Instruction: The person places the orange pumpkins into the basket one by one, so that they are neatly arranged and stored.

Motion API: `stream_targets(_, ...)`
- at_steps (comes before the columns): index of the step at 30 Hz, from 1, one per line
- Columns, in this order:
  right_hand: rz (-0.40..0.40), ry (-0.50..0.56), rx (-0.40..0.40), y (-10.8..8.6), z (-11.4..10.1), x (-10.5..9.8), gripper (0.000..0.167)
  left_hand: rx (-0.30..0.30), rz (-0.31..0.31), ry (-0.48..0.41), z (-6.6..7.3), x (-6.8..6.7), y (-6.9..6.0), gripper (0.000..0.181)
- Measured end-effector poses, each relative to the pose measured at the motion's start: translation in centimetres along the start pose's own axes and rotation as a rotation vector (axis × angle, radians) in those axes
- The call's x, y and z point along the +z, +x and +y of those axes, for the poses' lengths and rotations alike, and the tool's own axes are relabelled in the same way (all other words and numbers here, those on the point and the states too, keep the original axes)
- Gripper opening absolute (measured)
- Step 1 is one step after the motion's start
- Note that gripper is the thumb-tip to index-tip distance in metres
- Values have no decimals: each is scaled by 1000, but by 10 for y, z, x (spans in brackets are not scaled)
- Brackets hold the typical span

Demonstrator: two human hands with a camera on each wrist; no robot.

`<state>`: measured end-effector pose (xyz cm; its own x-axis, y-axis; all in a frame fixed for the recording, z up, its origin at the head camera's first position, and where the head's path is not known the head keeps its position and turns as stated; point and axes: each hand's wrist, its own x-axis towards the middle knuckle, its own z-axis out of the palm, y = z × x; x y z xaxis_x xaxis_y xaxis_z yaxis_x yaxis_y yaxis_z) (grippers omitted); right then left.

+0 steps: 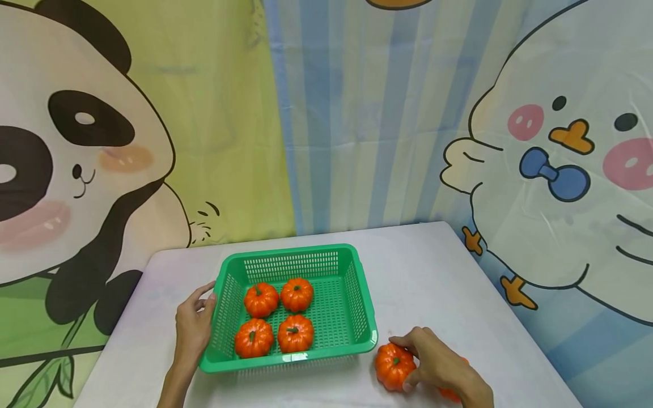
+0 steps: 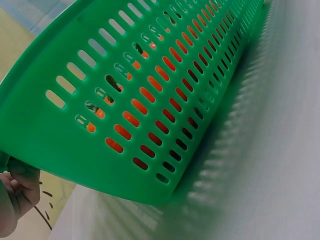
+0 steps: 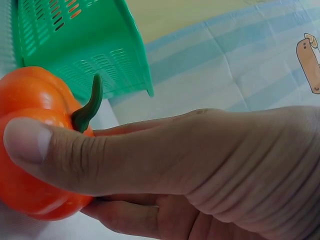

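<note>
A green plastic basket (image 1: 334, 300) with slotted walls stands on the table, and several small orange pumpkins (image 1: 296, 334) with green stems sit in its left part. My left hand (image 1: 194, 323) grips the basket's left rim; in the left wrist view its curled fingers (image 2: 26, 187) show at the rim's corner. Right of the basket, my right hand (image 1: 439, 362) holds another orange pumpkin (image 1: 393, 367) between thumb and fingers. The right wrist view shows the thumb (image 3: 65, 150) across this pumpkin (image 3: 40, 100), below its curved stem. Whether it touches the table is hard to tell.
Another orange pumpkin (image 1: 450, 395) lies partly hidden behind my right hand and wrist. The table (image 1: 408, 272) has a white cover. Behind it hang cloths printed with a panda (image 1: 87, 130) and a white chick (image 1: 551, 238).
</note>
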<state>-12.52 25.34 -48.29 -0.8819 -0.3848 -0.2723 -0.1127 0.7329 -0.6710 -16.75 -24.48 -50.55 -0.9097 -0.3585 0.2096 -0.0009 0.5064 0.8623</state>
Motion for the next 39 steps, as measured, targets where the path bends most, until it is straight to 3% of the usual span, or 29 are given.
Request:
stream_targets(13, 15, 9, 48, -2, -7, -6, 80, -8, -4, -8, 1, -1, 0, 37)
stream_targets(20, 5, 4, -11, -5, -9, -15, 80, -9, -6, -16, 0, 0, 0, 37)
stream_targets(39, 40, -22, 3, -13, -24, -38, 82, -28, -8, -6, 0, 0, -2, 37)
